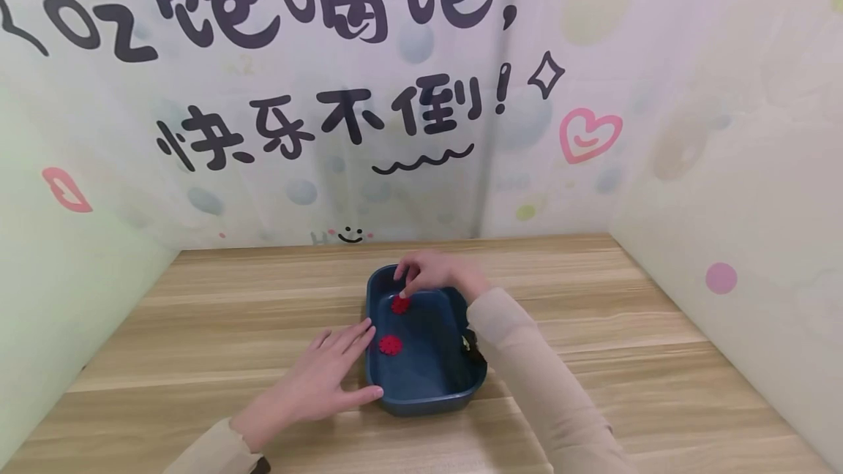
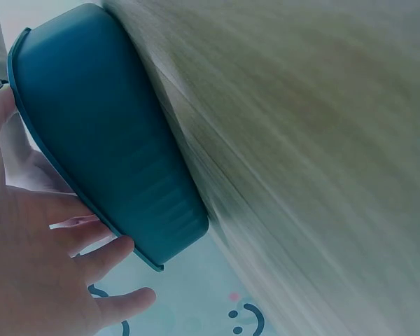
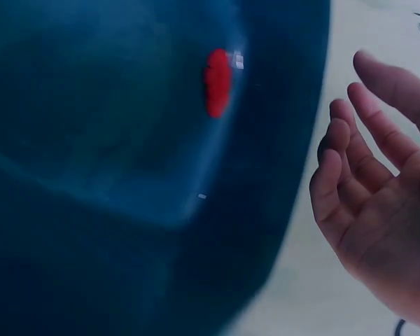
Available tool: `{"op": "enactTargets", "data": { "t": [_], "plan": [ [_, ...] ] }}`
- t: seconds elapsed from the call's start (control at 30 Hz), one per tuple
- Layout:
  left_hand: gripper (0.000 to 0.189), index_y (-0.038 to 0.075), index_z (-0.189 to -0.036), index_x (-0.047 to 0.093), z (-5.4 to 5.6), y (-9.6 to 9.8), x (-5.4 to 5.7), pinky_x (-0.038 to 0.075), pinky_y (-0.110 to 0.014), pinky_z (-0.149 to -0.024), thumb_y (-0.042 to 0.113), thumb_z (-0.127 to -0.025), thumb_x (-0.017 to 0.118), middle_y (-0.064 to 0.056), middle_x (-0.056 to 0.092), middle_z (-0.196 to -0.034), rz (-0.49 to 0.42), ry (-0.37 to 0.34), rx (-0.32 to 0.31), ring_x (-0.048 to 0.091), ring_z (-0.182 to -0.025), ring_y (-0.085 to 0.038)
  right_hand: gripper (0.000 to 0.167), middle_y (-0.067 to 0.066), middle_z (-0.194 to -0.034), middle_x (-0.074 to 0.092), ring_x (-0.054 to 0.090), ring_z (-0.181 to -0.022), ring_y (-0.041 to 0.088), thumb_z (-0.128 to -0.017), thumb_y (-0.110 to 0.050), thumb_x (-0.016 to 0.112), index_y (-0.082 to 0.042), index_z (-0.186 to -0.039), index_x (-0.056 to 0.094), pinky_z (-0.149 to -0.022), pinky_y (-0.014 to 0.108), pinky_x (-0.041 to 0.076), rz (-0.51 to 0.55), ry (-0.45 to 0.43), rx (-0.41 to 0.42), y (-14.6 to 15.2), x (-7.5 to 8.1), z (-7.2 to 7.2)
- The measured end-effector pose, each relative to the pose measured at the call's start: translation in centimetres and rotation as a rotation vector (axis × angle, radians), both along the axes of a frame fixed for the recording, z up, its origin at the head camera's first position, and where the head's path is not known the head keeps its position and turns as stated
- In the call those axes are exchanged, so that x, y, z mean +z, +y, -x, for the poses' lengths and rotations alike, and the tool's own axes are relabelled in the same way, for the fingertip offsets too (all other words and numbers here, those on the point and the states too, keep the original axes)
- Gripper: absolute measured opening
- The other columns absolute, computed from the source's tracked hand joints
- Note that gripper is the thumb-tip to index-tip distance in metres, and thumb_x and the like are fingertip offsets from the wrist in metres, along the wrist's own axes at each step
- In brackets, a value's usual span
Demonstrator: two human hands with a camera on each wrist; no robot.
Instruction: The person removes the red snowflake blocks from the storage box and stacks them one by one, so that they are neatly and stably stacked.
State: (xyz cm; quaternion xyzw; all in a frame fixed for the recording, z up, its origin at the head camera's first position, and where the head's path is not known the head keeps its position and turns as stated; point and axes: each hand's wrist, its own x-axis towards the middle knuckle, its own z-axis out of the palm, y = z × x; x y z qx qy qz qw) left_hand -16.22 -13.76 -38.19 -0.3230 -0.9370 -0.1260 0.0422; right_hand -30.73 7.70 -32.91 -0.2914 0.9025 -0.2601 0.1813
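A dark blue tub (image 1: 421, 407) stands on the wooden table. Two small red notched discs lie inside: a nearer disc (image 1: 391, 345) by the left wall and a farther disc (image 1: 399, 305). My left hand (image 1: 323, 382) rests along the tub's left side, its fingers spread and the thumb at the near-left rim. In the left wrist view those fingers touch the tub's outer wall (image 2: 105, 126). My right hand (image 1: 428, 271) hovers over the far end, fingertips just above the farther disc. The right wrist view shows loosely bent fingers holding nothing, apart from a red disc (image 3: 218, 82) on the tub floor.
Wood-grain table (image 1: 230, 313) surrounds the tub. A printed backdrop (image 1: 263, 203) with dark lettering rises behind it, and pale walls stand at left and right. A dark object (image 1: 471, 348) with a shiny part shows beside the right sleeve, partly over the tub's right rim.
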Motion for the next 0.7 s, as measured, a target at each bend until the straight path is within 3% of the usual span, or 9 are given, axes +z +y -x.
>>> {"op": "enactTargets", "data": {
  "t": [0.33,0.7],
  "plan": [
    [0.081,0.006,-0.135,0.035,0.1,0.0,-0.2,0.020,-0.051,-0.096,0.063,-0.078,0.045,-0.008,0.030,-0.140,0.011,0.009,0.009,0.029,-0.122,-0.024,0.026,-0.001,-0.080,0.057,0.052,-0.075,0.014,-0.077,-0.016,0.068,-0.013,-0.102,0.059,-0.073,0.029,0.043,-0.016,0.031,-0.104,-0.9,-3.4,0.6],
    [0.081,0.008,-0.136,0.034,0.1,0.0,-0.1,0.019,-0.051,-0.097,0.063,-0.078,0.046,-0.007,0.027,-0.141,0.017,-0.031,0.023,0.027,-0.124,-0.023,0.031,0.001,-0.088,0.056,0.052,-0.079,0.015,-0.075,-0.017,0.070,-0.013,-0.104,0.060,-0.075,0.031,0.044,-0.030,0.064,-0.165,-1.3,-5.8,0.8]
  ]
}}
